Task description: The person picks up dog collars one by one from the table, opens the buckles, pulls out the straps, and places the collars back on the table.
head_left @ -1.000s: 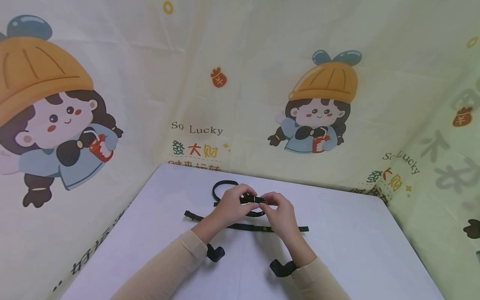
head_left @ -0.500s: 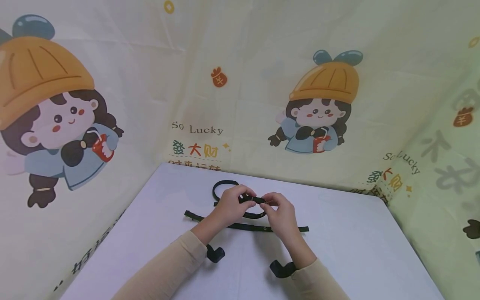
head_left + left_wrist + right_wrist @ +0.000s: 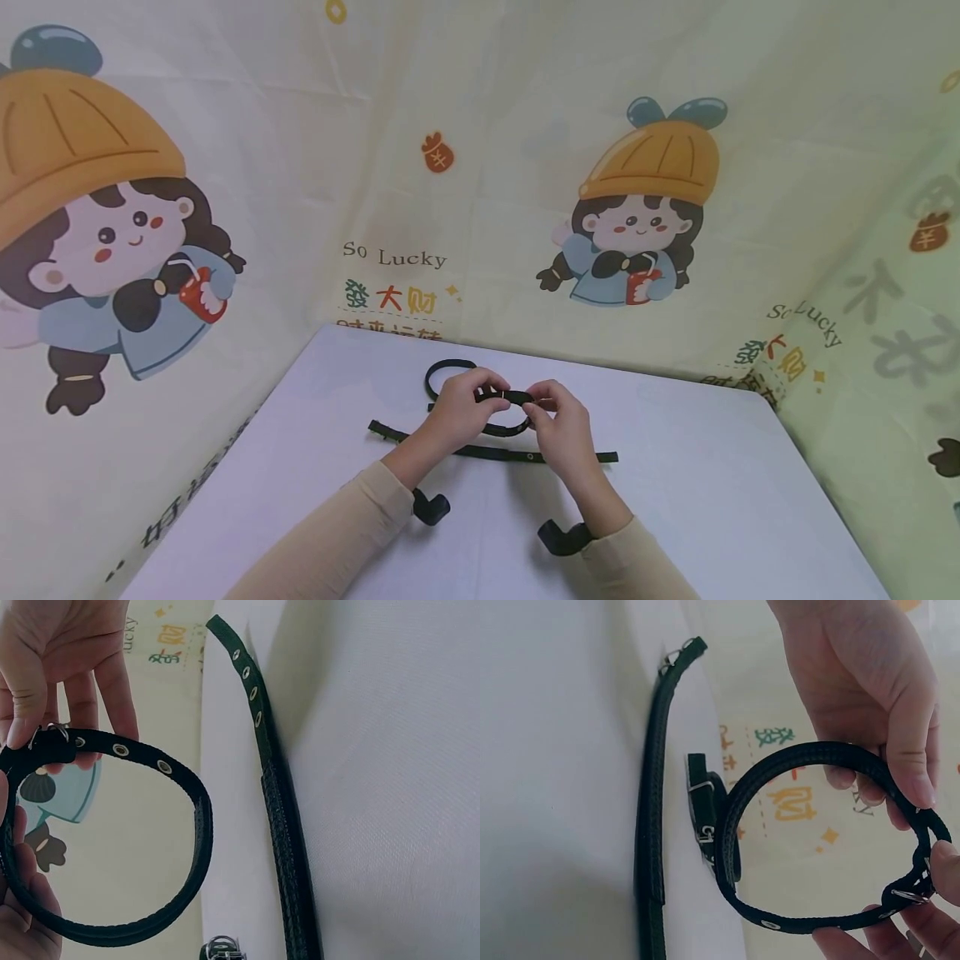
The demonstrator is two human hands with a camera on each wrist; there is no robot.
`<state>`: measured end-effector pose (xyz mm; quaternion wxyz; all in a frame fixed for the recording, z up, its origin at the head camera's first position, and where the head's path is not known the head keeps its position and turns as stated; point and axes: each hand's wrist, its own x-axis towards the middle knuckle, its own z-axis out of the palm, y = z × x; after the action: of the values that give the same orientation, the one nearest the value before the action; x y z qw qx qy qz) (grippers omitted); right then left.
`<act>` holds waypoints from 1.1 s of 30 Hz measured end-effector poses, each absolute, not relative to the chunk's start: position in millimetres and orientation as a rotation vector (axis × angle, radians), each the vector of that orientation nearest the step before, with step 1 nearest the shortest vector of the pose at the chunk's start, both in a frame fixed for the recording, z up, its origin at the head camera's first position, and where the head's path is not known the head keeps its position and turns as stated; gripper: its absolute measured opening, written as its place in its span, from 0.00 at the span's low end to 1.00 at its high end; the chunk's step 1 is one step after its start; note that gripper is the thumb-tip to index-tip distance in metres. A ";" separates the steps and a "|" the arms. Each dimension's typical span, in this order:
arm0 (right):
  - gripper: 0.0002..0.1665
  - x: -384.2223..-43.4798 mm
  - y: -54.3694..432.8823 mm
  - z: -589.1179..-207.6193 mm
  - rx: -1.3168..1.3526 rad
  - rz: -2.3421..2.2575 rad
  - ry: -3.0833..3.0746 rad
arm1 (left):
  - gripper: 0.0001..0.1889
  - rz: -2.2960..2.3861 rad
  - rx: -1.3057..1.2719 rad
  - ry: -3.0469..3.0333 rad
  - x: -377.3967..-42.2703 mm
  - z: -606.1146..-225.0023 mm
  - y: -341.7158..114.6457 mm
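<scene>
Between both hands a dark collar with metal eyelets and a buckle (image 3: 142, 930) is bent into a ring, its strap ends overlapping at the buckle. My left hand (image 3: 465, 410) pinches the overlapped strap on the left in the head view. On the other side, the fingertips of my right hand (image 3: 561, 425) pinch the strap near the buckle. In the right wrist view the left hand (image 3: 862, 682) is at the top and the right fingers (image 3: 922, 930) are at lower right. Nearer than the ring, a second collar (image 3: 487, 453) lies stretched out on the table.
Behind my left hand another dark collar (image 3: 431, 379) lies looped on the white table (image 3: 712, 475). Printed cloth (image 3: 495, 208) rises along the table's back and sides. Black bent pieces (image 3: 562, 537) sit by each wrist.
Slightly more dark strap shows between my hands, and the pale glint on it has shifted a little left. The right hand has risen slightly. The collars on the table stay put.
</scene>
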<state>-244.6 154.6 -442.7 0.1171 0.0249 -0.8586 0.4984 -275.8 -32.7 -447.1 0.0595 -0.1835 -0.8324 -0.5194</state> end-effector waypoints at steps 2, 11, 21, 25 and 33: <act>0.09 -244.7 153.9 -442.6 0.069 1.502 -2.495 | 0.11 -1.571 -0.540 -2.522 -276.0 -447.9 -32.7; 0.10 -244.0 151.2 -444.0 0.015 1.615 -2.445 | 0.11 -1.600 -0.543 -2.497 -275.9 -447.6 -33.1; 0.10 -242.9 150.8 -440.0 0.043 1.712 -2.363 | 0.10 -1.687 -0.501 -2.451 -276.3 -444.9 -32.3; 0.10 -242.7 151.1 -440.0 0.048 1.737 -2.352 | 0.10 -1.686 -0.505 -2.444 -275.4 -443.8 -32.6; 0.10 -242.7 150.9 -440.5 0.049 1.768 -2.331 | 0.10 -1.743 -0.478 -2.436 -274.1 -443.1 -33.3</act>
<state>-242.7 150.9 -440.5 0.1077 0.0167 -0.7920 0.6008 -274.1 -33.3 -443.1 0.0543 -0.1573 -0.8018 -0.5739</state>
